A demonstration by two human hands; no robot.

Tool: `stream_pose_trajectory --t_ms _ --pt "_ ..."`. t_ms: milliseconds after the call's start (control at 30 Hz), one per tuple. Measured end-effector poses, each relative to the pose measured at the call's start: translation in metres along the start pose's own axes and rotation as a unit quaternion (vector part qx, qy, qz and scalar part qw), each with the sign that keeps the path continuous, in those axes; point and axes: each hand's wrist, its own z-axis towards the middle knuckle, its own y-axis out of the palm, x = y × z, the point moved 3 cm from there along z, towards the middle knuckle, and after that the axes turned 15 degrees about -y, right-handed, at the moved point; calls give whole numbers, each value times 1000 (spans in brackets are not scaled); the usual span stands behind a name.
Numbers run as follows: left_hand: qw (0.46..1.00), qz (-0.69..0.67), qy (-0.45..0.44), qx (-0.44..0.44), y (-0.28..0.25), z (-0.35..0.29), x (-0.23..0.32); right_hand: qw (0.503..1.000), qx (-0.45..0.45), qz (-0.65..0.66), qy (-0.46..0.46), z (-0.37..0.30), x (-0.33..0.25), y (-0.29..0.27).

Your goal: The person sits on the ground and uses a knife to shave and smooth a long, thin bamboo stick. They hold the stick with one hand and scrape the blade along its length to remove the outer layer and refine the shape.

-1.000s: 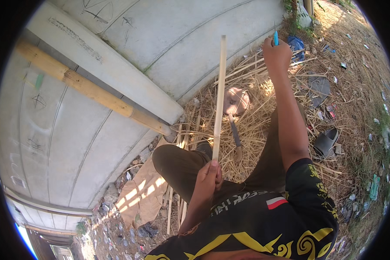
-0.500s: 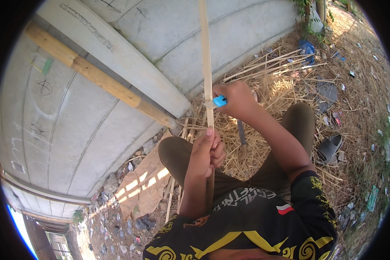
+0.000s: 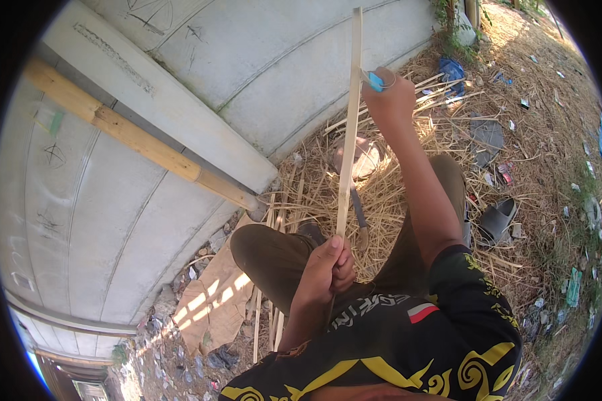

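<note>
A long pale bamboo strip (image 3: pixel 350 134) stands out ahead of me, tilted slightly right toward its far end. My left hand (image 3: pixel 331 267) is closed round its lower part, thumb along the strip. My right hand (image 3: pixel 391 97) grips a utility knife with a light-blue handle (image 3: pixel 376 82) near the strip's far end. The knife's blade reaches to the strip's right edge; whether it cuts in, I cannot tell. Below the strip, a dark-bladed large knife (image 3: pixel 358 210) with a wooden handle lies on shavings between my legs, next to a rounded block (image 3: pixel 366 159).
A concrete panel wall (image 3: pixel 281 73) rises ahead and left, with a bamboo pole (image 3: pixel 127 132) leaning along it. Several cut strips (image 3: pixel 425 100) lie on the shavings. Flattened cardboard (image 3: pixel 214 304) is at my left; a dark sandal (image 3: pixel 497 222) and litter are at right.
My right hand with the utility knife has moved farther along the strip, toward its far end. The strip now tilts more to the right, and my left hand is lower in view.
</note>
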Motion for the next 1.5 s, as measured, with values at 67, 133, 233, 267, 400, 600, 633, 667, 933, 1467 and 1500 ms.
stream_pose_trajectory --t_ms 67,133,233,267,400,600,633,667,933,1467,1500 --pt "999 38 11 19 1 4 13 1000 7 15 -22 -13 1 -2" --pt "997 61 35 25 -3 10 28 996 -52 73 -15 -28 -2 7" --pt "996 53 60 48 -5 11 42 977 -145 156 12 -46 -17 20" --pt "994 57 73 56 -6 10 45 981 -149 115 -46 -51 -25 17" --pt "995 54 73 32 -9 9 41 969 -134 25 -208 -56 -37 12" --pt "999 31 -8 -23 -14 -1 15 983 -141 26 -115 -41 -23 10" --pt "999 34 -9 -23 -13 -2 14 981 -127 1 -144 -38 -24 5" --pt "999 37 -10 -24 -12 -3 12 978 -112 -23 -172 -36 -24 1" --pt "995 77 -58 5 -7 -20 -14 982 5 -94 -162 -9 11 -32" --pt "963 127 62 230 -53 -24 -3 948 -273 -31 -162 -62 -32 20" --pt "958 130 75 244 -51 -15 3 917 -324 -74 -222 -76 -40 31"
